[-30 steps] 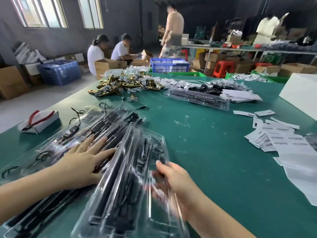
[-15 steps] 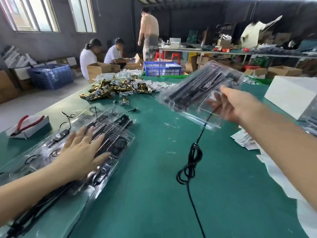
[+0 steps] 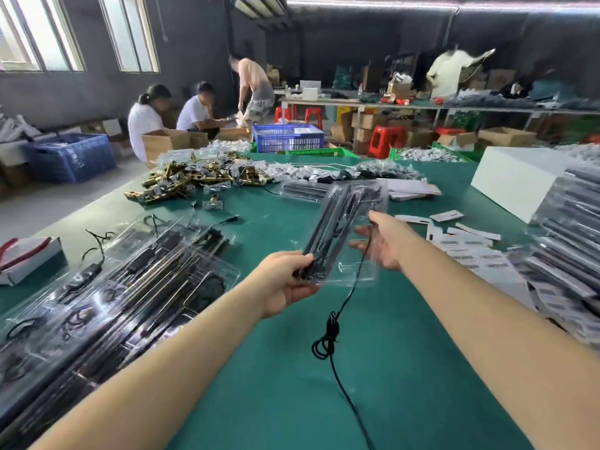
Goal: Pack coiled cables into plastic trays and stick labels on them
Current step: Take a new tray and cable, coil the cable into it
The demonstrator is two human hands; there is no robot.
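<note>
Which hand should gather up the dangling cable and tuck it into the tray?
Probably the right hand. It lies open against the tray, beside where the cable leaves it. The left hand grips the tray's near end and steadies it.

Four people work at the back: two seated, two standing. Two blue crates, one on the floor and one past the desk. Three red stools. One clear tray held up in two hands, one black cable dangling from it. One white box.
</note>
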